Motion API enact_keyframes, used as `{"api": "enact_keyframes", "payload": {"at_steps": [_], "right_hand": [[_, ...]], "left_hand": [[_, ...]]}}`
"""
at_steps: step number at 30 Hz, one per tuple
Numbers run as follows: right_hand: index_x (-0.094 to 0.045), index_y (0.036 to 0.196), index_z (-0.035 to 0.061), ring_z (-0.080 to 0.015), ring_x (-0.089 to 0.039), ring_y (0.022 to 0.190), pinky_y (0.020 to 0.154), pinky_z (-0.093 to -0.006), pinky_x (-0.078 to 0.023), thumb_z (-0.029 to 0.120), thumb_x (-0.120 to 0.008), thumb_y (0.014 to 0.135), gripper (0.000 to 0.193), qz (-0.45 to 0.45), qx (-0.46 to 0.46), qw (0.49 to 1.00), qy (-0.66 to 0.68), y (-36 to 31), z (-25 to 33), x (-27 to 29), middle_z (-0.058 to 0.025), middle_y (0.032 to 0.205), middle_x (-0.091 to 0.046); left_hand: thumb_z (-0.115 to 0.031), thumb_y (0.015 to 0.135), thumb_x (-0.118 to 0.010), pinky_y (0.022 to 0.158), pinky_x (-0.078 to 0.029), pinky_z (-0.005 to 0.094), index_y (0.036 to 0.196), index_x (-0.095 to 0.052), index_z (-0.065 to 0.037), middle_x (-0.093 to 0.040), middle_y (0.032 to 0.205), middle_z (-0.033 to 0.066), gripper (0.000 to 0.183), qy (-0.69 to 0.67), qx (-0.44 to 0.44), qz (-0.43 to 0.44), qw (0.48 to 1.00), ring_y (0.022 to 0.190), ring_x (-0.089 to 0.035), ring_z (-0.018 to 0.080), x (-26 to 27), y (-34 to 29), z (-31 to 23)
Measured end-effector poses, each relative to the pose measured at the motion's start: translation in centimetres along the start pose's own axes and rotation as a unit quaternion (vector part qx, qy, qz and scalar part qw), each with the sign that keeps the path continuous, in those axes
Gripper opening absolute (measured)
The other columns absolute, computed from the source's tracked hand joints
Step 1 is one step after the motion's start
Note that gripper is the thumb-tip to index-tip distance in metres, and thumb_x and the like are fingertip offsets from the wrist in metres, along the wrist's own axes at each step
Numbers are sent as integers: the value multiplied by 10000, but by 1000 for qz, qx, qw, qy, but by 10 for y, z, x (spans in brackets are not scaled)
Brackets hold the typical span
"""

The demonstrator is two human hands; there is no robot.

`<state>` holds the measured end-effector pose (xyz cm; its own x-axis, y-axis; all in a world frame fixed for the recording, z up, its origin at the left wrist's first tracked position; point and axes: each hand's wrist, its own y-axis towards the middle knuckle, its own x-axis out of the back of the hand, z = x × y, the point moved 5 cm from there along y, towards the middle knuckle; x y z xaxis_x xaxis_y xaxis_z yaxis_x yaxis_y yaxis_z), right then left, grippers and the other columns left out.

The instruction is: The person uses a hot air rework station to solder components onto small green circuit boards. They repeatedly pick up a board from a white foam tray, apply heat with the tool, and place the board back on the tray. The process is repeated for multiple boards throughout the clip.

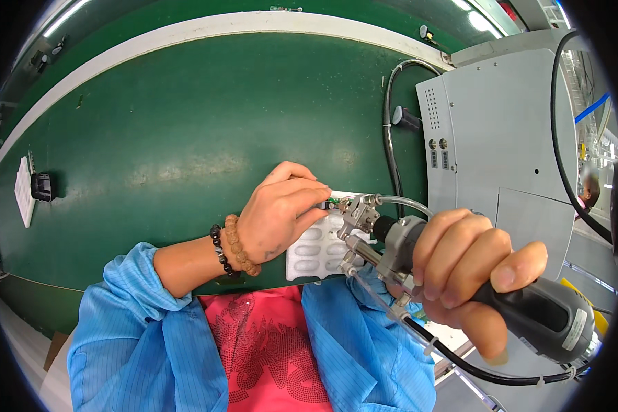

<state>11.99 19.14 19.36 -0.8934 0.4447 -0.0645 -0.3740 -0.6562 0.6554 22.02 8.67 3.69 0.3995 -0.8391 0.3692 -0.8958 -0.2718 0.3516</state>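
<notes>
My right hand is wrapped round the black and grey body of an electric screwdriver, which has a metal nose with air tubes and a thick black cable. Its nose points left, toward the fingertips of my left hand. Those fingers pinch a small green circuit board, mostly hidden by the fingers and the nose. Whether the tip touches the board I cannot tell. Beneath both lies a white moulded tray with oval hollows, partly covered by the screwdriver.
To the right stands a large grey metal machine, with a black cable running beside it. A small dark part lies near the machine. At the far left, a black block sits by a white tray on the green table.
</notes>
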Motion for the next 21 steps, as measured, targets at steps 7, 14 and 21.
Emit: {"api": "enact_keyframes", "payload": {"at_steps": [7, 14, 21], "right_hand": [[-432, 1050, 83, -96, -519, 482, 430, -227, -436, 474, -705, 864, 512, -1, -20, 1000, -11, 4, -4, -8, 15, 648, -523], [-403, 1009, 96, -103, -509, 475, 442, -243, -431, 389, -705, 898, 435, 17, -63, 998, -5, 14, -11, -18, 12, 634, -516], [-415, 1027, 59, -168, -545, 493, 435, -297, -437, 283, -791, 834, 478, 10, 10, 997, 73, 3, 5, -3, -37, 658, -543]], "left_hand": [[-26, 659, -821, 795, -549, 366, 968, -712, 2, -711, 976, 108, 329, -6, -13, -3, 1000, 964, -638, 289, 4, -1, -2], [-30, 657, -819, 792, -550, 363, 974, -703, -2, -712, 963, 105, 339, -5, -14, -3, 1000, 950, -638, 284, 7, -4, -4], [-46, 680, -819, 795, -551, 365, 972, -702, -11, -714, 948, 94, 316, 6, -23, -11, 1000, 940, -640, 287, 5, -2, -4]]}}
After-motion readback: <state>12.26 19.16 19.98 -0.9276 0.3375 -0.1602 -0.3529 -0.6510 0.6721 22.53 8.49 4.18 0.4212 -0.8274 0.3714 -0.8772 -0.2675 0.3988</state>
